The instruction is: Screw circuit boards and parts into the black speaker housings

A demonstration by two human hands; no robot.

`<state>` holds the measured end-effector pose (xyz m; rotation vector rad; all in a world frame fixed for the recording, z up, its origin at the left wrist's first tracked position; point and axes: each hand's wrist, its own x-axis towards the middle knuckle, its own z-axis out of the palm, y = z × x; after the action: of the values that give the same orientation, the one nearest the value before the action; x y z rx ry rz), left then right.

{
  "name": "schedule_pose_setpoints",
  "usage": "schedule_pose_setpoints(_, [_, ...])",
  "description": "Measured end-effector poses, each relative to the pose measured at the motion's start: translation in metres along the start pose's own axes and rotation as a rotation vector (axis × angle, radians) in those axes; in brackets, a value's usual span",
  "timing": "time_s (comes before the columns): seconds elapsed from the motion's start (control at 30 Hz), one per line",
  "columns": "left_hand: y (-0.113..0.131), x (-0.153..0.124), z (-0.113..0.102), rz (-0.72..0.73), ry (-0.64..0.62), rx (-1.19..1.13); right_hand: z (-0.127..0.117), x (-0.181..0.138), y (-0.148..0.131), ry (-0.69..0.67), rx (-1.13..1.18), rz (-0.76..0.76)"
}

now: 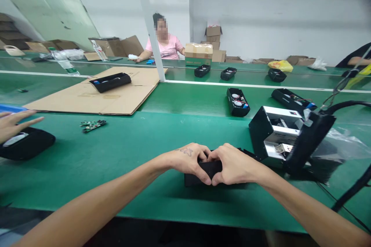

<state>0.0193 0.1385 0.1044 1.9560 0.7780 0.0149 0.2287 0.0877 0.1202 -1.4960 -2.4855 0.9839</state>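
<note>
Both of my hands are on a black casing (193,180) lying on the green table near its front edge. My left hand (191,162) grips it with the thumb on the near wall and the fingers curled over the top. From the other side, my right hand (233,165) clasps it in the same way, and the two thumb tips almost meet. The fingers hide most of the casing's inside. Just behind and to the right stands a silver and black machine (272,133).
A co-worker's hand (16,123) hovers over another black casing (29,144) at the left. Small circuit boards (92,124) lie nearby. A flat cardboard sheet (116,102) bears a casing (111,82). An open casing with round speakers (238,102) sits behind. Cables (353,185) hang at the right.
</note>
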Motion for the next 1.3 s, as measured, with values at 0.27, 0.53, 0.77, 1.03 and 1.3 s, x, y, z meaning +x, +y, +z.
schedule_pose_setpoints(0.27, [-0.001,0.001,-0.003,-0.013,-0.012,-0.009,0.005,0.003,0.001,0.02,-0.028,0.085])
schedule_pose_setpoints(0.53, [-0.001,0.0,-0.003,0.018,0.005,0.021,0.008,0.006,0.005,0.063,0.006,0.103])
schedule_pose_setpoints(0.77, [-0.003,-0.006,0.004,0.088,0.125,0.165,0.0,0.01,-0.001,0.012,-0.001,0.102])
schedule_pose_setpoints(1.03, [-0.01,-0.001,0.0,0.167,0.09,0.123,-0.006,0.009,-0.005,-0.027,0.046,0.108])
schedule_pose_setpoints(1.3, [-0.01,-0.003,0.003,0.158,0.06,0.137,0.003,0.007,-0.003,0.052,-0.034,0.07])
